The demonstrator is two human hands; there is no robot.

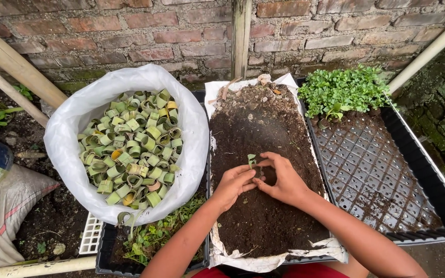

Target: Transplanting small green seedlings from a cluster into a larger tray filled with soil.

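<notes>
While one white sack [68, 128] of many rolled leaf rings [132, 146] flanks one soil bed [263, 206] and one black tray [387, 175], left hand [233, 185] and right hand [284, 180] meet, fingertips pinching one seedling [252, 159] in the soil; both grips clenched on it.

We see a small green seedling [252, 159] at the centre, over dark brown soil [263, 206]. At nine o'clock a white plastic sack [68, 128] brims with pale green and yellowish leaf rolls [132, 146]. At three o'clock lies a black tray [423, 180], its floor a grid of small squares, bright green seedlings [343, 90] at its far end. At twelve o'clock stands a red-brown brick wall [145, 31].
</notes>
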